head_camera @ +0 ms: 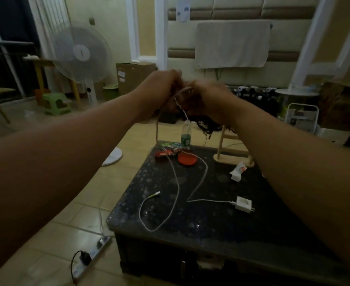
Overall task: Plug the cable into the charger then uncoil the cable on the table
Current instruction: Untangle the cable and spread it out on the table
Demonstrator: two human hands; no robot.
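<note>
Blurring together above the desk [201,223], left hand [166,89] and right hand [207,96] hide their fingers' grip, a thin cord [182,109] dangling below.

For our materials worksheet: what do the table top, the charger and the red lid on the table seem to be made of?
Table top: probably polished stone or a stone-look laminate; dark, speckled, glossy with reflections.
Charger: most likely hard white plastic, smooth and matte, with metal prongs at one end.
Red lid: probably plastic; uniform bright colour, thin flat disc. The picture is too dim to be sure.
</note>
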